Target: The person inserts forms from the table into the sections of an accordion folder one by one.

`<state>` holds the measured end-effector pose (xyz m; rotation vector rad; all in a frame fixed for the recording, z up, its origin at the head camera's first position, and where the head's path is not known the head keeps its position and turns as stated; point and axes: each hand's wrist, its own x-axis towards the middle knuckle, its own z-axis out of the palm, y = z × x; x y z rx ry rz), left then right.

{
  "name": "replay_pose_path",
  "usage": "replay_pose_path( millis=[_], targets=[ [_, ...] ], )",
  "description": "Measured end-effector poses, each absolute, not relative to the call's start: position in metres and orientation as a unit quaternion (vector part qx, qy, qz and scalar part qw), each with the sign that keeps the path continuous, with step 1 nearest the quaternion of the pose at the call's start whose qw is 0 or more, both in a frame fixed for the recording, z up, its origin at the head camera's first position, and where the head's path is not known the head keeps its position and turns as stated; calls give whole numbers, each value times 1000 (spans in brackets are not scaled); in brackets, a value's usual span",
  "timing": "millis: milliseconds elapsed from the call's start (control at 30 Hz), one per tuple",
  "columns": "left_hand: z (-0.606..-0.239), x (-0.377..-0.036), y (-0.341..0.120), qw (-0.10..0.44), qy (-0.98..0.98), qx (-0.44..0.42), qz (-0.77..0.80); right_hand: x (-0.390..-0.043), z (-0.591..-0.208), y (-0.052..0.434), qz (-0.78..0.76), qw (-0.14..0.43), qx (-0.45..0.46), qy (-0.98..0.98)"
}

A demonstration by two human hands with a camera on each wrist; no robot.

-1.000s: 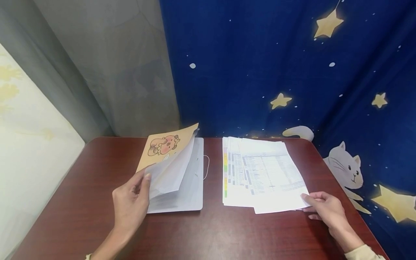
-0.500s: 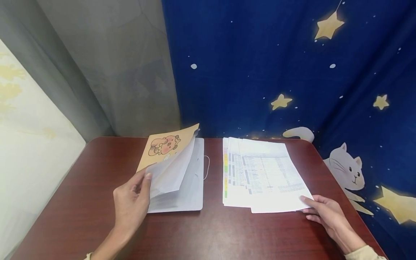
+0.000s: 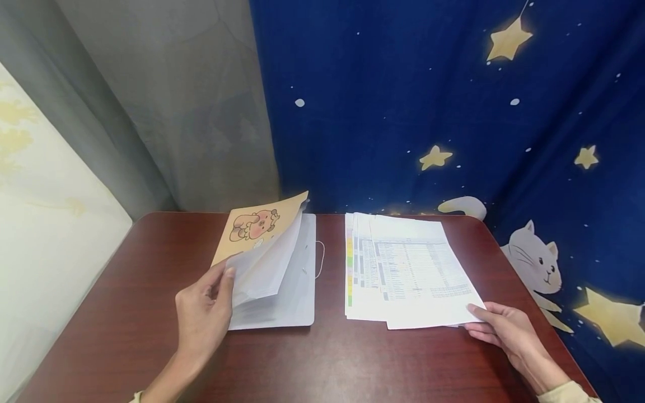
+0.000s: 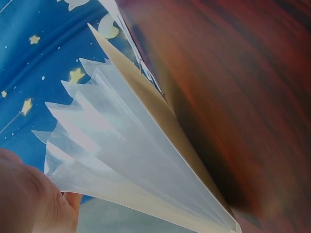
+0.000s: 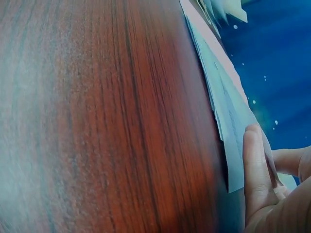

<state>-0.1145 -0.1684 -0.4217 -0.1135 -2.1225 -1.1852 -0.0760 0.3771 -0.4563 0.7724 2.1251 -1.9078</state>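
At the table's (image 3: 126, 313) left, the left hand (image 3: 204, 313) grips the lifted orange cover and clear sleeves of a display folder (image 3: 272, 268), propping it open. To the right, the right hand (image 3: 504, 330) pinches the near corner of the top printed sheet (image 3: 423, 274) on its paper stack.
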Motion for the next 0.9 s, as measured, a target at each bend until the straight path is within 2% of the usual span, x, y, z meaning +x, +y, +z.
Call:
replay_pose_path(
  millis=[900],
  targets=[
    [-421,-116,-168,353,-810,-50,-465,-74,-449,364,-731,69,239,636]
  ],
)
